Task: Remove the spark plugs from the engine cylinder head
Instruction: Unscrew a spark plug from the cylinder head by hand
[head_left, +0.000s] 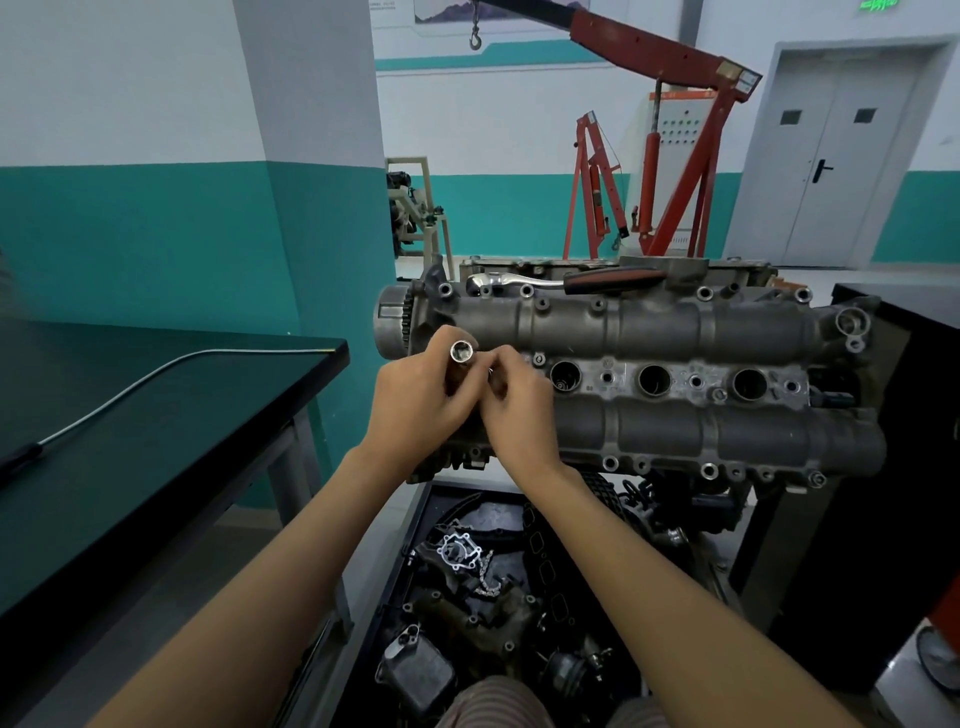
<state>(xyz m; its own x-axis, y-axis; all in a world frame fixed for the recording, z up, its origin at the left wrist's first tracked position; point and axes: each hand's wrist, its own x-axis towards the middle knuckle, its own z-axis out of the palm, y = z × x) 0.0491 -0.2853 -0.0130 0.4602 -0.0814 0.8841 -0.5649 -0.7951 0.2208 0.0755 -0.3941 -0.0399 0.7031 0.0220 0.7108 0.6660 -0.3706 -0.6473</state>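
A grey engine cylinder head (675, 327) lies across a stand in front of me, with three open spark plug wells (654, 379) in a row along its middle. My left hand (415, 400) grips a long silver socket (461, 353) upright over the head's left end, its hollow end facing me. My right hand (514, 410) pinches at the socket's side just below the opening; what its fingertips hold is hidden. A ratchet wrench (566, 280) with a red and black handle lies on the far edge of the head.
A dark table (156, 415) with a flexible metal tool (156, 374) stands at the left. Below the head, a tray (421, 509) holds several engine parts. A black cabinet (893, 415) is at the right; a red engine hoist (675, 156) stands behind.
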